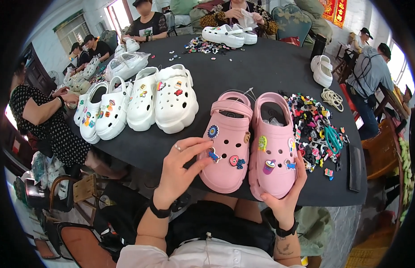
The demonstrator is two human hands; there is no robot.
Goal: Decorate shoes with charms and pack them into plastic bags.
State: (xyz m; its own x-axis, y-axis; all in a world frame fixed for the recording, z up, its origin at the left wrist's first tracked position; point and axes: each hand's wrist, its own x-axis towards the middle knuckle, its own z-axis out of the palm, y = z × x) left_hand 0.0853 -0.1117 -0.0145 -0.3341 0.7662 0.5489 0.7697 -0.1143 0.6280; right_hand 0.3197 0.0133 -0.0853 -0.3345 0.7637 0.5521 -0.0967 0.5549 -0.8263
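A pair of pink clogs stands on the black table edge in front of me, toes toward me. My left hand (183,167) has its thumb and forefinger pinched about a blue shoe charm (213,155) on the outer side of the left pink clog (223,176). That clog also bears a dark blue flower charm (212,131) and a red-and-blue one (237,161). My right hand (285,196) wraps round the toe and outer side of the right pink clog (272,183), which carries a purple cup charm (269,167) among several others.
Loose charms (308,116) lie heaped beside the right clog, with teal scissors (333,140) on them. Decorated white clogs (176,105) stand at left. A cord bundle (332,99), a dark bottle (318,47) and a black flat bar (354,167) are at right. Other people sit around.
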